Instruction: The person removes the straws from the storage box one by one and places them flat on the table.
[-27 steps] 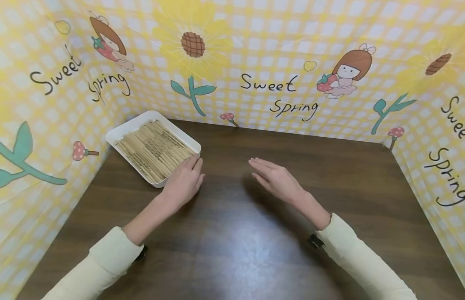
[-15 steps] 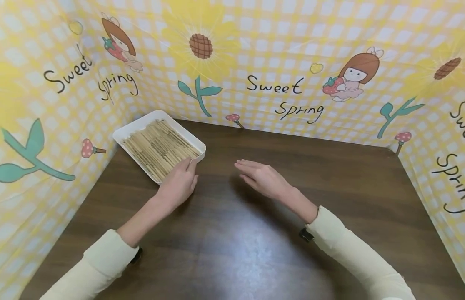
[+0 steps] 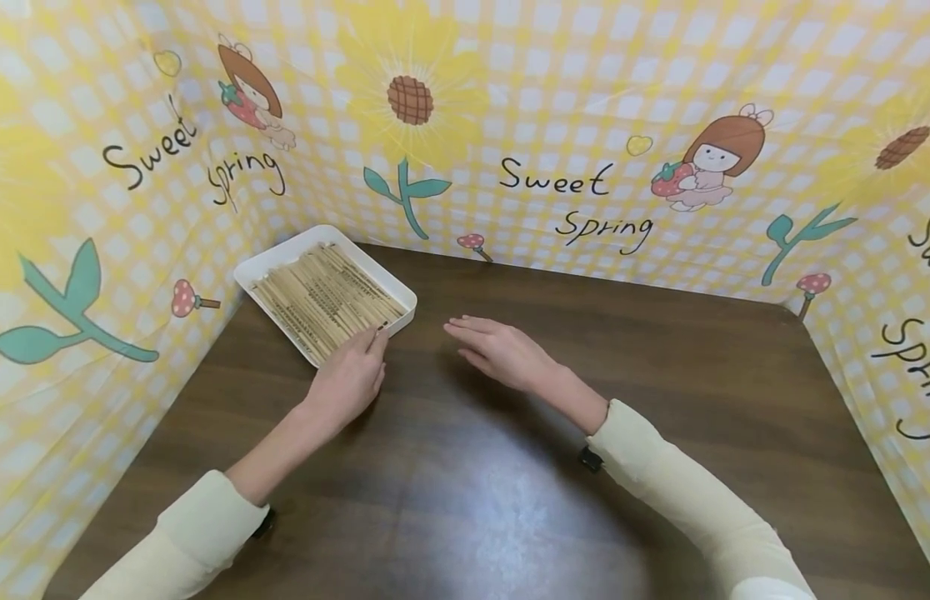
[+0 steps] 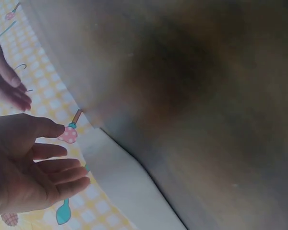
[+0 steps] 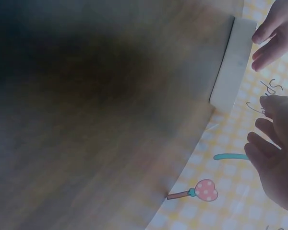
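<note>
white tray point(image 3: 403, 320) on brown table point(image 3: 435, 467), far left corner, against checked yellow cloth point(image 3: 555, 75). thin tan sticks point(image 3: 326, 287) with dark print lying side by side in tray. left hand point(image 3: 347, 379) loose, fingers extended, grasping nothing, at tray's near edge; cannot tell if touching. right hand point(image 3: 506, 354) also released, fingers straight, above table, right of tray, apart from it. pale sleeves point(image 3: 660, 467) on both arms.

Sticks point(image 3: 322, 287) lie in a tray point(image 3: 405, 316) — back left on the table point(image 3: 720, 400), with cloth point(image 3: 570, 92) behind and leftward.
</note>
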The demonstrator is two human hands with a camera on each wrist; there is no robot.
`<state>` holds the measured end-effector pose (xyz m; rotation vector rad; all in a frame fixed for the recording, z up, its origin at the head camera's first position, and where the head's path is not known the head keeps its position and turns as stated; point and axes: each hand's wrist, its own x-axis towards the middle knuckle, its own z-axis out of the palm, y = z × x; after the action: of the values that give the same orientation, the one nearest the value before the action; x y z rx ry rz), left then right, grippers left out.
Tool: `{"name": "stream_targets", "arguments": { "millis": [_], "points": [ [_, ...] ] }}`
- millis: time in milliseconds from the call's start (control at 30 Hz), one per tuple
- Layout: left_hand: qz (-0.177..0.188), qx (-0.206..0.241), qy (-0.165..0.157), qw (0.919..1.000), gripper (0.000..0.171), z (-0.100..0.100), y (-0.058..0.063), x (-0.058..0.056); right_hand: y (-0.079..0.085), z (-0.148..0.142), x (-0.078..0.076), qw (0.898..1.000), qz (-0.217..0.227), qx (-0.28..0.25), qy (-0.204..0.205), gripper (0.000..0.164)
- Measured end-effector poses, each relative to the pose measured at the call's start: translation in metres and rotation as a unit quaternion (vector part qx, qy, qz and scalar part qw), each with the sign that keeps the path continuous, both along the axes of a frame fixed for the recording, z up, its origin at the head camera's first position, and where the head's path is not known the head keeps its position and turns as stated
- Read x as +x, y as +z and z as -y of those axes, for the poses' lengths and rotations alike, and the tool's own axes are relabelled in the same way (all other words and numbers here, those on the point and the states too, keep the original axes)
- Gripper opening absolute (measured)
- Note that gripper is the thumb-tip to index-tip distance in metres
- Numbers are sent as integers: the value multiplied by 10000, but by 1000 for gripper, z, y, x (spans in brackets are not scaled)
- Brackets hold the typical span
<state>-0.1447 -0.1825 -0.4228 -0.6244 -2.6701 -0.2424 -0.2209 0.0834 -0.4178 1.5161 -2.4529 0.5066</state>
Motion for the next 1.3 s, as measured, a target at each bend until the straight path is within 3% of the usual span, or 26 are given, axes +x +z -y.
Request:
{"name": "stream_targets", "arguments": {
  "millis": [333,500,700,967,1167,1300],
  "points": [
    [-143,-17,45,9999,48,12,-8,5,-4,28,-16,9999,-44,92,90,41],
    [32,-149,165,9997,50,17,-10,8,-12,39,-23,9996,-134,223,61,42],
    [53,-107,247,9996,48,20,-8,11,-19,53,-30,9982,-531,252,154,44],
    [229,-73,490,9985,47,20,-5,13,-16,71,-36,9968,-649,304,349,40],
    [68,-160,560,9983,43,20,-6,14,-18,80,-40,9944,-814,546,385,39],
    [-13,-275,692,9972,36,19,-6,15,-20,85,-43,9875,-1166,1006,332,38]
  ]
}}
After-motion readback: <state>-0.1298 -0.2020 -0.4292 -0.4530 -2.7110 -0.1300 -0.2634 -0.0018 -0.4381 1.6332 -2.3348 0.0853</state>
